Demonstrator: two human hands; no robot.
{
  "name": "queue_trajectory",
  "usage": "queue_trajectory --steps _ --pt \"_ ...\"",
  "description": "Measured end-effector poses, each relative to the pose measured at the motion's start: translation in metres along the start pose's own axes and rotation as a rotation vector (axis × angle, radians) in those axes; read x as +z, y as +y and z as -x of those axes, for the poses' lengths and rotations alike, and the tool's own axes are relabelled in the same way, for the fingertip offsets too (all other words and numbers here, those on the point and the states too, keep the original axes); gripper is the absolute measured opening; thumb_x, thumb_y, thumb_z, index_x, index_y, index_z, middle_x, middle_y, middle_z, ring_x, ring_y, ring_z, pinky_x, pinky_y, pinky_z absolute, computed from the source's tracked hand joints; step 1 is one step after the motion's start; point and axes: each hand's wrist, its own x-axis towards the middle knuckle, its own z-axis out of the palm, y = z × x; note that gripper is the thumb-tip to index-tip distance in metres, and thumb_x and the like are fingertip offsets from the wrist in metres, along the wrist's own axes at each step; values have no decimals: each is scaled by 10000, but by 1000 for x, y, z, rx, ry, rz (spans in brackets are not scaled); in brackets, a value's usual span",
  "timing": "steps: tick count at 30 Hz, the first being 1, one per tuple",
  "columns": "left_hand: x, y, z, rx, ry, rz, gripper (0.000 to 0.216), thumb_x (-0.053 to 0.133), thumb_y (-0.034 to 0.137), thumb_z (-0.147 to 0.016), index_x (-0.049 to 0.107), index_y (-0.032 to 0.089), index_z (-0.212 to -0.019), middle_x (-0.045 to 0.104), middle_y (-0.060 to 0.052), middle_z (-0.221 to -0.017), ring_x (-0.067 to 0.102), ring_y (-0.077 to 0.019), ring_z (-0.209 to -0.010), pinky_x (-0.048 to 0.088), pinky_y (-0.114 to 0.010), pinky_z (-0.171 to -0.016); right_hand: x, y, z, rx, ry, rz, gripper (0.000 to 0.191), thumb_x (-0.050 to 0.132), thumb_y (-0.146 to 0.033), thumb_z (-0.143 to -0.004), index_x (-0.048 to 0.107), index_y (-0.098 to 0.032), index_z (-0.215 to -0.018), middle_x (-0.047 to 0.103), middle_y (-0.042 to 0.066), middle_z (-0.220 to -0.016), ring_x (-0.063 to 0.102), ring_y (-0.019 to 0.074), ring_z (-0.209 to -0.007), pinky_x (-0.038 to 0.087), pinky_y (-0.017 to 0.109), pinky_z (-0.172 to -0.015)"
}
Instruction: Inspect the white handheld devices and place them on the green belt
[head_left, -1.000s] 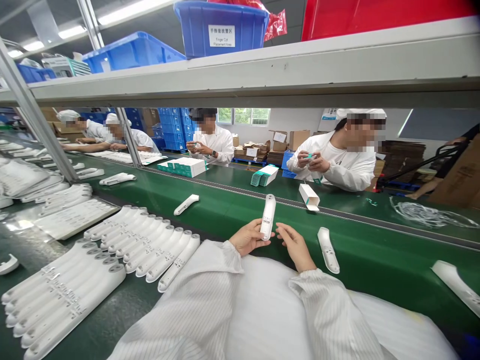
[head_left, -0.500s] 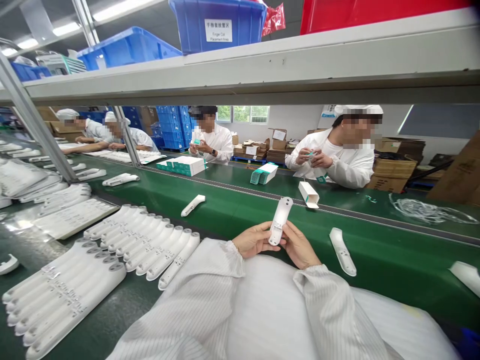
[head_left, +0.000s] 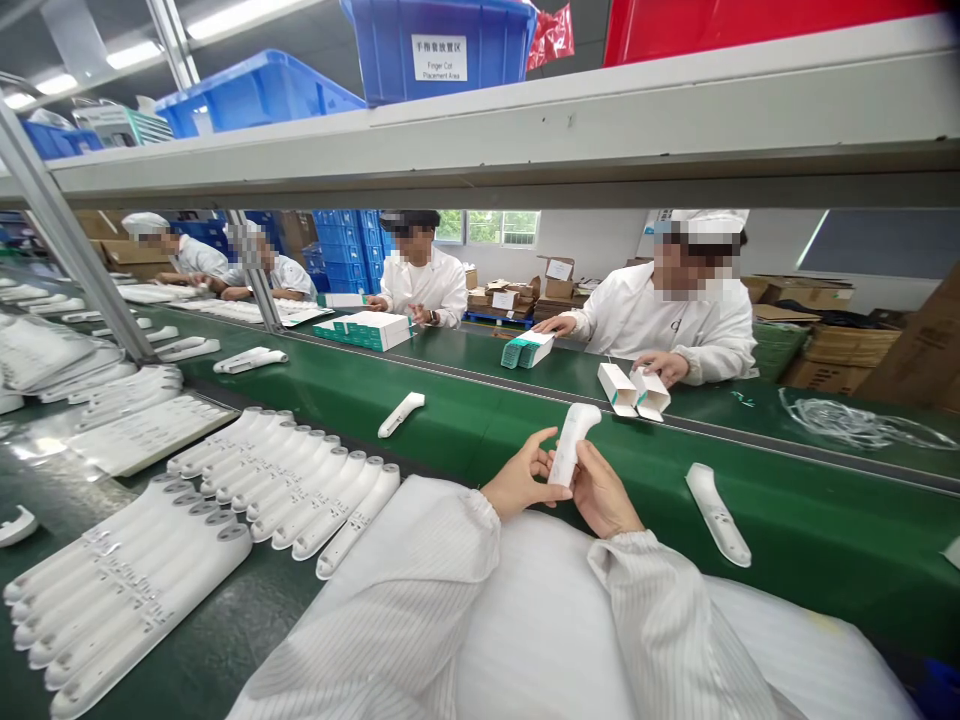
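Observation:
Both my hands hold one white thermometer body [head_left: 572,440] upright above the green conveyor belt [head_left: 465,420]. My left hand [head_left: 523,478] pinches its lower end from the left with thumb and fingers. My right hand [head_left: 604,492] wraps its lower part from the right. The device tilts to the right at its top. Another white thermometer body [head_left: 717,513] lies on the belt to the right of my hands. A third thermometer body [head_left: 400,413] lies on the belt further left.
Rows of white thermometer bodies [head_left: 285,490] lie on the bench at my left. A white foam sheet [head_left: 540,620] covers my lap area. Across the belt, a person in white touches small white cartons [head_left: 634,390]. Blue bins [head_left: 442,50] stand on the overhead shelf.
I have turned the thermometer body in my hands, and its top now tilts further right. The loose bodies on the belt have drifted right. The person opposite has set down a carton.

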Motion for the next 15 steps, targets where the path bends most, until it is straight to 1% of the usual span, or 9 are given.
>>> queue_trajectory --steps 1,3,5,7,9,11,13,15 --pt "1 -1 -1 9 19 -40 986 793 233 -515 254 269 -1341 483 -21 -882 527 -123 -725 494 -247 -527 0 0 0 25 9 -23 217 666 -385 -702 628 -218 -836 660 -3 -744 608 155 -763 487 259 -629" --pt "2 -2 -3 7 42 -69 907 750 322 -580 257 236 -1337 476 -9 -840 513 -102 -669 465 -214 -486 2 -3 0 94 9 -81 223 627 -382 -731 647 -194 -851 676 15 -755 620 163 -718 498 275 -615" --pt "1 -2 -3 -22 84 -76 704 643 423 -683 350 187 -1278 480 -7 -793 510 -96 -639 438 -194 -463 4 -6 2 147 9 -130 227 573 -357 -770 661 -170 -865 685 29 -748 622 156 -648 498 267 -576" --pt "-3 -2 -4 -67 159 -104 521 532 479 -754 469 150 -1154 494 -11 -763 507 -88 -618 414 -183 -457 6 -10 4 167 23 -158 219 533 -311 -799 662 -168 -903 693 29 -760 625 144 -612 496 250 -544" --pt "-7 -3 -5 -121 246 -149 429 485 483 -779 535 140 -1030 511 -13 -750 498 -74 -591 391 -173 -457 7 -13 6 172 42 -177 223 513 -273 -813 650 -183 -965 699 22 -794 632 137 -609 496 240 -524" --pt "-11 -4 -6 -168 305 -181 370 491 456 -779 555 140 -961 523 -10 -742 492 -64 -572 373 -166 -455 7 -13 7 178 39 -196 253 500 -261 -822 628 -195 -1030 701 19 -823 636 138 -614 499 242 -505" --pt "-13 -6 -7 -196 327 -201 324 506 418 -776 561 141 -936 532 -6 -733 487 -60 -559 364 -164 -455 6 -13 7 179 34 -211 278 483 -260 -833 610 -195 -1072 701 25 -831 637 140 -617 503 246 -498" --pt "-14 -9 -8 -202 320 -219 292 511 381 -776 564 142 -936 541 -6 -727 488 -59 -555 362 -162 -457 6 -13 8 182 27 -220 289 474 -258 -839 599 -195 -1092 701 29 -839 639 140 -618 506 245 -495"
